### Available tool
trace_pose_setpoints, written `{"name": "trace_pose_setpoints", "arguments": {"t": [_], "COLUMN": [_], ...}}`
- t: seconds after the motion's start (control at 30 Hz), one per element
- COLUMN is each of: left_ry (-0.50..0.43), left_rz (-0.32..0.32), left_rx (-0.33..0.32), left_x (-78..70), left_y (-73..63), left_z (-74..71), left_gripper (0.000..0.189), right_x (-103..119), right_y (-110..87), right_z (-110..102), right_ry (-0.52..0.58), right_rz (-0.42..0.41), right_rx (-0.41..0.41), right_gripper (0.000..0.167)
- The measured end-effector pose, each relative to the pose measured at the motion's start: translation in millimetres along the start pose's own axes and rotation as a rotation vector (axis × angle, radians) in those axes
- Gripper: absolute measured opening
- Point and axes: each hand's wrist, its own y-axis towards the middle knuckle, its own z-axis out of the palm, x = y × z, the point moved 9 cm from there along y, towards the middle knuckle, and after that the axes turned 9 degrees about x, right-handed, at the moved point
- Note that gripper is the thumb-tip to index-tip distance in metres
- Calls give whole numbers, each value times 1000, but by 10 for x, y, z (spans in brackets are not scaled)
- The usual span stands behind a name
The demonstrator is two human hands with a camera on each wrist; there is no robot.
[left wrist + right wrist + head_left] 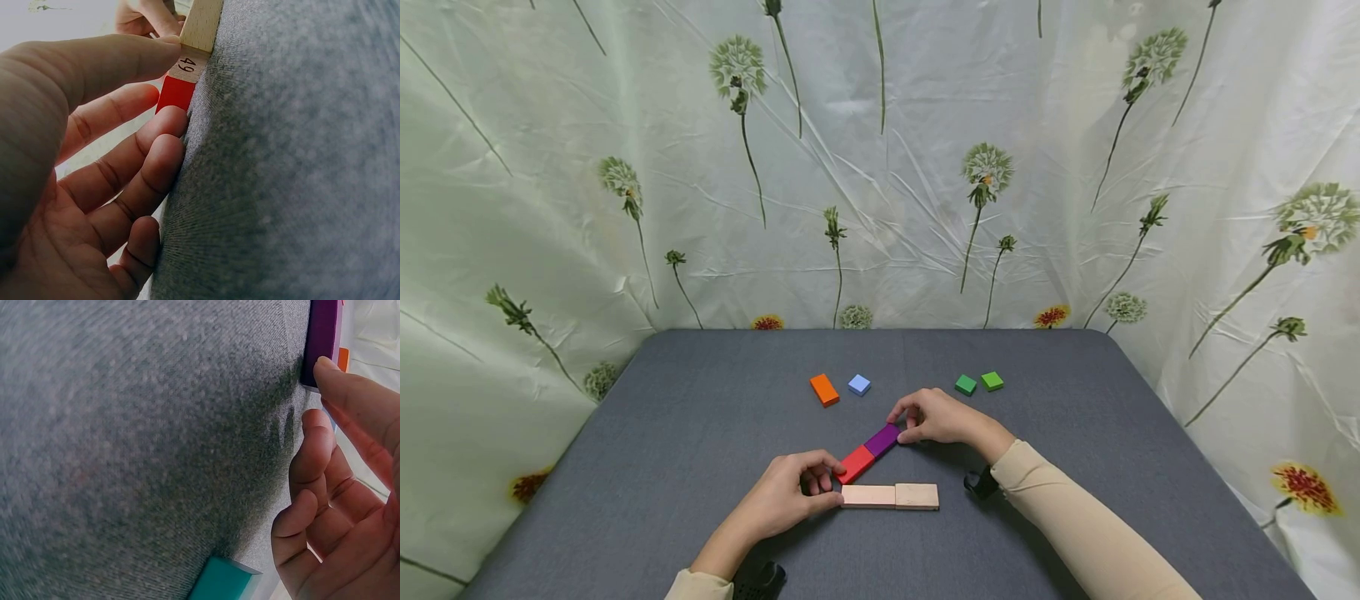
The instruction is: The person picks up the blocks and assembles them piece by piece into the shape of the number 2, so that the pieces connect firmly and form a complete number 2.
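Note:
A red block (857, 464) and a purple block (882, 440) lie end to end in a slanting row on the table. Below them, two pale wooden blocks, a left one (868, 497) and a right one (917, 497), form a level row. My left hand (786, 496) touches both rows at their left ends: its straight thumb at the left wooden block, its index finger at the red block. In the left wrist view, dark figures mark the wooden block's end (186, 64). My right hand (942, 418) pinches the purple block's far end between thumb and index finger.
Farther back lie an orange block (824, 390) and a small light-blue block (859, 385). Two small green blocks, one darker (966, 385) and one lighter (992, 381), lie beyond my right hand. A flower-patterned curtain (895, 183) hangs behind the grey table (700, 400).

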Motion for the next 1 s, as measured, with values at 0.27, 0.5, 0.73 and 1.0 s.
{"name": "trace_pose_setpoints", "arguments": {"t": [0.27, 0.5, 0.73, 1.0], "left_ry": [-10, -5, -11, -5], "left_rz": [8, 16, 21, 26], "left_rx": [5, 2, 5, 2], "left_x": [-8, -7, 2, 3], "left_y": [1, 3, 4, 0], "left_z": [-4, -5, -3, 0], "left_gripper": [28, 28, 28, 28], "right_x": [-6, 3, -8, -128], "right_y": [-4, -45, -120, -196], "right_z": [-12, -46, -142, -291], "right_ry": [-1, 3, 7, -7], "right_rz": [7, 2, -16, -7], "right_rx": [-3, -2, -21, -60], "right_gripper": [26, 28, 28, 27]}}
